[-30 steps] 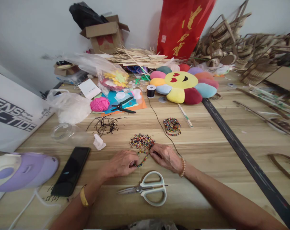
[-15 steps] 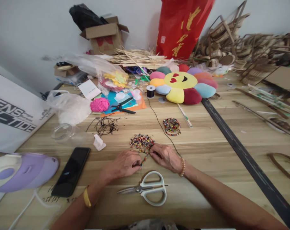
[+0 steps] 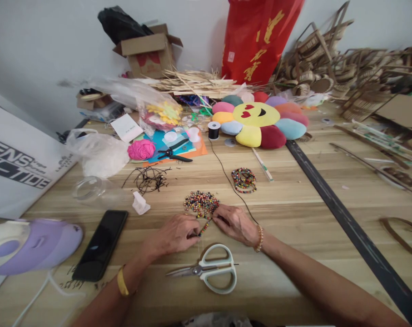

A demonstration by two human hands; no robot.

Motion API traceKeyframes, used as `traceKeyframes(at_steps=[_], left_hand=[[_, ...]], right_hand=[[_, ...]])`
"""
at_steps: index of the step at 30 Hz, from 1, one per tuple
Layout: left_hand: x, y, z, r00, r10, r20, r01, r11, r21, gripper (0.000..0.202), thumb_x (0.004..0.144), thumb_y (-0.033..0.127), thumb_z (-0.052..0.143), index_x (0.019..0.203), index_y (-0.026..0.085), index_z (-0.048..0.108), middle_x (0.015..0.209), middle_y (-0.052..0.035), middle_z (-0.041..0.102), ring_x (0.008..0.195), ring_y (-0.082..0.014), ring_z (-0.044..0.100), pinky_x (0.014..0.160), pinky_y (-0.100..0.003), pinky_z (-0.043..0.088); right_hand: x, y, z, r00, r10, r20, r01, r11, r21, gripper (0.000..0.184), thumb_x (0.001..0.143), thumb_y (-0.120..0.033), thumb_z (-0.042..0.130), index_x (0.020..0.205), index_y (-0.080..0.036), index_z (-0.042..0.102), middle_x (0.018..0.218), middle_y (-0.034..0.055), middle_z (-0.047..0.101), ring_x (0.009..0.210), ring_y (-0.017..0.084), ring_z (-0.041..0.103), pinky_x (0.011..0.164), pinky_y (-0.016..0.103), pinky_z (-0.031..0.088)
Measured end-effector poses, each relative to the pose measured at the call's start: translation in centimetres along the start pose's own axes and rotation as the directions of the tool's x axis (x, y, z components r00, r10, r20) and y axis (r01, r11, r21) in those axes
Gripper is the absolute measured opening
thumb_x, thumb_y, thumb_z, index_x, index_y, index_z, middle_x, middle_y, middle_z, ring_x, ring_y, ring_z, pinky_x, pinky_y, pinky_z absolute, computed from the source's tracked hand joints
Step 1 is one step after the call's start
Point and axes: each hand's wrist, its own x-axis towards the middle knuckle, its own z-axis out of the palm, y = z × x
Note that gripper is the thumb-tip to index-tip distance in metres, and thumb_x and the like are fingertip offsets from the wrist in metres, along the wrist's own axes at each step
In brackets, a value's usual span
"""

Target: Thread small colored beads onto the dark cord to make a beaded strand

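Observation:
My left hand [image 3: 181, 232] is closed, thumb and forefinger pinched at the lower end of a short string of colourful beads [image 3: 205, 226]. At the upper end of that string, my right hand [image 3: 235, 223] is also closed, its fingertips together beside the bead pile. A heap of loose multicoloured beads [image 3: 199, 201] lies just beyond both hands. White-handled scissors [image 3: 209, 269] rest on the table close below them. A coiled beaded strand [image 3: 244, 180] sits beyond my right hand. Black cord runs past that hand from a spool [image 3: 214, 131].
A phone [image 3: 101, 245] and a purple-and-white device [image 3: 38, 245] lie at the left. Farther back are black cord scraps [image 3: 151, 179], pliers [image 3: 174, 155], pink yarn [image 3: 141, 149] and a flower cushion [image 3: 260, 118]. A black strip [image 3: 342, 218] crosses the table at the right.
Almost nothing differs. Both hands hold their places by the beads, with only a very slight shift of my left fingers and of the view.

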Motion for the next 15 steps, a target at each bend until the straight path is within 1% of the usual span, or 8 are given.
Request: traceKeyframes(at_steps=[3, 9, 15], left_hand=[[0.07, 0.03, 0.3, 0.999, -0.017, -0.029, 0.017, 1.0, -0.001, 0.017, 0.079, 0.029, 0.064, 0.069, 0.017, 0.057, 0.063, 0.0009, 0.055, 0.063, -0.0146, 0.05, 0.059, -0.025, 0.032], [0.34, 0.25, 0.7, 0.996, -0.03, -0.082, 0.031, 0.999, 0.01, 0.017, 0.079, 0.028, 0.065, 0.069, 0.017, 0.057, 0.065, -0.0001, 0.057, 0.064, -0.0151, 0.051, 0.059, -0.025, 0.032], [0.5, 0.61, 0.72, 0.996, -0.025, -0.082, 0.026, 1.0, 0.016, 0.013, 0.083, 0.024, 0.059, 0.072, 0.017, 0.057, 0.067, -0.0008, 0.058, 0.068, -0.0158, 0.053, 0.062, -0.025, 0.035]], right_hand=[[0.0, 0.04, 0.03, 1.0, -0.003, -0.002, 0.004, 1.0, 0.001, 0.011, 0.091, -0.015, 0.047, 0.085, -0.018, 0.056, 0.078, 0.0033, 0.061, 0.068, 0.014, 0.058, 0.063, 0.022, 0.042], [0.01, -0.13, -0.07, 1.0, 0.005, -0.002, -0.005, 1.0, 0.008, 0.011, 0.09, -0.014, 0.048, 0.084, -0.018, 0.056, 0.078, 0.0033, 0.061, 0.069, 0.014, 0.058, 0.063, 0.022, 0.042], [0.02, -0.15, -0.12, 1.0, 0.011, 0.004, -0.011, 1.0, 0.008, 0.01, 0.09, -0.014, 0.048, 0.084, -0.018, 0.056, 0.079, 0.0031, 0.061, 0.068, 0.013, 0.058, 0.063, 0.022, 0.042]])
